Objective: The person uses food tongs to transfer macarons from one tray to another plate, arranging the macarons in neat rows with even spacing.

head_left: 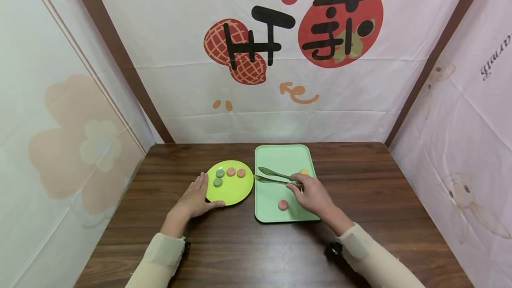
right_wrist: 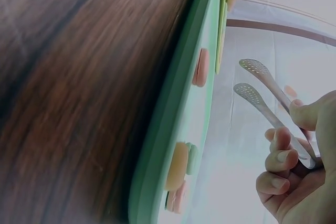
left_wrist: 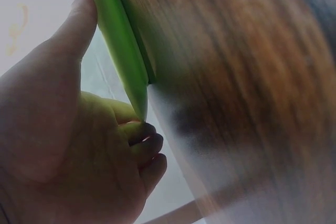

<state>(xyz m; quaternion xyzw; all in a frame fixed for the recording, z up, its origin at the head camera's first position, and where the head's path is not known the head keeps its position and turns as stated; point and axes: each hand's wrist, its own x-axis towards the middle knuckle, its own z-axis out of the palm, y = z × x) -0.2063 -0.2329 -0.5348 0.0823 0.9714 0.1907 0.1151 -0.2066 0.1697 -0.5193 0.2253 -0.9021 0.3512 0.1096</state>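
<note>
My left hand rests at the left rim of a yellow-green plate, fingers along the edge and thumb spread at its near side. Two green macarons and two pink macarons lie on the plate. My right hand grips metal tongs above a mint-green tray. The tongs' perforated tips are apart with nothing between them, pointing toward the plate. On the tray are a pink macaron and a yellow macaron, with a green macaron and another pink one beside the yellow.
The tray stands right of the plate, with a narrow gap between them. Both sit on a dark wood table. A printed white cloth hangs behind the table, and more cloth hangs at both sides.
</note>
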